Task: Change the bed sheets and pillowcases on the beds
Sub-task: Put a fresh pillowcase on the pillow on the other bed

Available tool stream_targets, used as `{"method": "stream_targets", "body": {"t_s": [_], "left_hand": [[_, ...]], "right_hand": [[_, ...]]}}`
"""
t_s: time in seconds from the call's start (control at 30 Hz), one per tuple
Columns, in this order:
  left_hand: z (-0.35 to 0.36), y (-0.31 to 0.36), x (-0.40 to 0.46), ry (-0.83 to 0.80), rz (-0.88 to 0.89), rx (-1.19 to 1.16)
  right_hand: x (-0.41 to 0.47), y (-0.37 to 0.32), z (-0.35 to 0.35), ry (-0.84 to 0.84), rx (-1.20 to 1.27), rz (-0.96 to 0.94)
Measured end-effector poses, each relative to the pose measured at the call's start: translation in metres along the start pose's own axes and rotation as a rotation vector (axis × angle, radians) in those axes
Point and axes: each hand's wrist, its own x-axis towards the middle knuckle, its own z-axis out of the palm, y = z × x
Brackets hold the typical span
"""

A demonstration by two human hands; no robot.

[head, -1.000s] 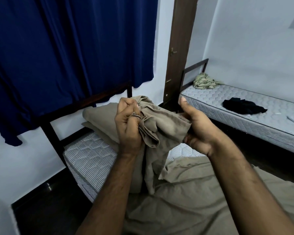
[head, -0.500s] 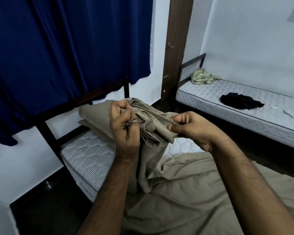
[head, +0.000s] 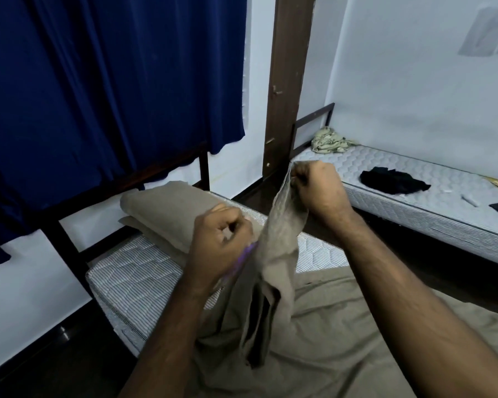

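Observation:
A khaki bed sheet [head: 282,225] is stretched between both hands above the near bed. My left hand [head: 219,242] grips a bunched part of its edge low and to the left. Higher and further right, my right hand [head: 316,188] pinches the edge in a fist. The rest of the sheet [head: 342,340] lies crumpled over the lower half of the striped mattress [head: 133,271]. A pillow [head: 167,211] in a khaki case rests at the head of this bed.
A dark bed frame [head: 66,242] and a navy curtain [head: 112,81] stand at the head. A wooden post [head: 288,81] rises between the beds. The second bare mattress [head: 414,202] at right carries a crumpled greenish cloth [head: 329,140], a black garment [head: 393,182] and small items.
My hands have pulled apart: the right one rose up and to the right, the left dropped lower, and the bunched sheet edge now runs taut between them.

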Motion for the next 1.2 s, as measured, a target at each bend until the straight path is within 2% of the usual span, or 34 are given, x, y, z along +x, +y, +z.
{"method": "stream_targets", "body": {"t_s": [0.2, 0.33, 0.43, 0.53, 0.73, 0.87, 0.97, 1.07, 1.2], "left_hand": [[0.039, -0.006, -0.009, -0.222, -0.094, 0.145], [0.057, -0.008, -0.004, -0.138, -0.188, 0.21], [0.06, -0.009, 0.006, 0.0, -0.286, 0.096], [0.057, -0.006, 0.012, 0.051, -0.386, 0.083], [0.037, -0.031, 0.009, -0.067, -0.5, 0.289], [0.008, -0.058, 0.006, -0.025, -0.545, 0.325], [-0.013, -0.058, 0.009, 0.023, -0.485, 0.318], [-0.029, -0.041, 0.017, 0.003, -0.44, 0.401], [-0.043, -0.03, 0.024, -0.055, -0.5, 0.536]], "right_hand": [[0.004, -0.038, -0.008, 0.137, 0.045, -0.201], [-0.001, -0.054, -0.014, 0.108, 0.043, -0.257], [0.001, -0.059, -0.018, 0.07, 0.129, -0.217], [0.003, -0.06, -0.021, 0.03, 0.221, -0.195], [0.012, -0.045, -0.016, 0.105, 0.159, -0.069], [0.021, -0.024, -0.015, 0.222, 0.209, 0.081], [0.024, -0.014, -0.007, 0.2, 0.253, 0.13], [0.025, -0.006, 0.002, 0.157, 0.178, 0.119], [0.027, -0.001, 0.01, 0.071, 0.172, 0.168]]}}
